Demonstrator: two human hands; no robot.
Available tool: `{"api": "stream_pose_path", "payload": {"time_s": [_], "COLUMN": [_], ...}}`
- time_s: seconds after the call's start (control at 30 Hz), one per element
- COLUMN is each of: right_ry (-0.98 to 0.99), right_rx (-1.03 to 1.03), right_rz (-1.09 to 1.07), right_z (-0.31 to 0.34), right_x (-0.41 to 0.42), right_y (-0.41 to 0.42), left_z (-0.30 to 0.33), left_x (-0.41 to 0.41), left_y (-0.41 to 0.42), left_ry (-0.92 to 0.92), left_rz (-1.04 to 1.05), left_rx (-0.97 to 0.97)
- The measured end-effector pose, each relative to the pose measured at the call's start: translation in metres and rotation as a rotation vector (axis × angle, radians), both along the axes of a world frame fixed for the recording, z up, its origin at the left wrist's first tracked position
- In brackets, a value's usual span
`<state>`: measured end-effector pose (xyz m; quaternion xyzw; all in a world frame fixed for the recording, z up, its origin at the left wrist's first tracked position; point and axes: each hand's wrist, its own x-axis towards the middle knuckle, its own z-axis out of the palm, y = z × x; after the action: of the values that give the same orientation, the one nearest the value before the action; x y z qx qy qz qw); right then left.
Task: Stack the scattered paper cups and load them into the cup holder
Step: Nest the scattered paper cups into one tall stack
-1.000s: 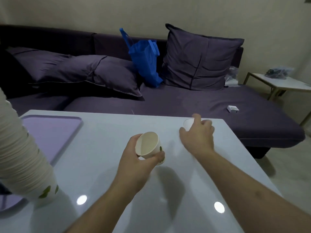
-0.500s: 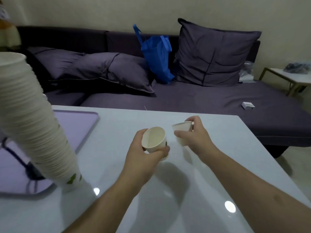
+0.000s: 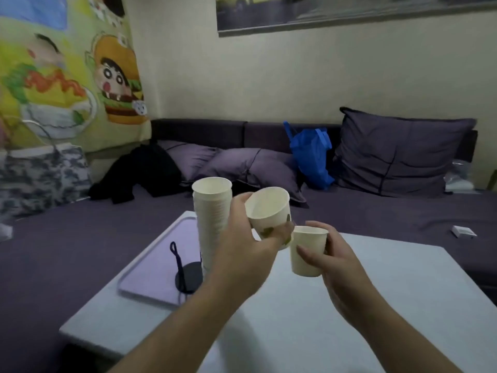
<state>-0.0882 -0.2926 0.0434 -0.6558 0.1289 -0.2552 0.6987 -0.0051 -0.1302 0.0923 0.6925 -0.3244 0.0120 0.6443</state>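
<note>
Moved: both cups raised higher above the table [image 3: 376,305] than before.
Left hand [image 3: 242,243]: grips tilted cup [image 3: 266,211].
Right hand [image 3: 333,257]: grips upright cup [image 3: 304,254].
Cup stack [image 3: 212,219]: table's left edge, tray [image 3: 150,267].

Dim, flat indoor light on my feed, colours muted. Soft shadows under my forearms on the table [image 3: 376,305]. Motion blur throughout, soft detail. Wide-angle bending at edges.

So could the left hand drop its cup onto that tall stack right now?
Probably yes. The left hand holds its paper cup right beside the tall cup stack, whose open top is uncovered. The cup is tilted, so it would need straightening first.
</note>
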Motion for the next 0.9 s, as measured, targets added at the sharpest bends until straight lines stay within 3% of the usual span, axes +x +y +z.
{"api": "stream_pose_path", "payload": {"time_s": [0.33, 0.7, 0.9], "right_ry": [-0.176, -0.237, -0.246], "right_rx": [-0.126, -0.221, -0.308], "right_rz": [-0.003, -0.044, -0.018], "right_z": [0.090, 0.122, 0.140], "right_x": [0.043, 0.067, 0.094], "right_y": [0.039, 0.043, 0.058], "left_z": [0.094, 0.047, 0.032], "left_x": [0.060, 0.091, 0.091], "left_y": [0.059, 0.055, 0.057], "left_ry": [-0.171, 0.023, 0.025], "left_rz": [0.237, 0.192, 0.202], "left_rx": [-0.106, 0.182, 0.251]}}
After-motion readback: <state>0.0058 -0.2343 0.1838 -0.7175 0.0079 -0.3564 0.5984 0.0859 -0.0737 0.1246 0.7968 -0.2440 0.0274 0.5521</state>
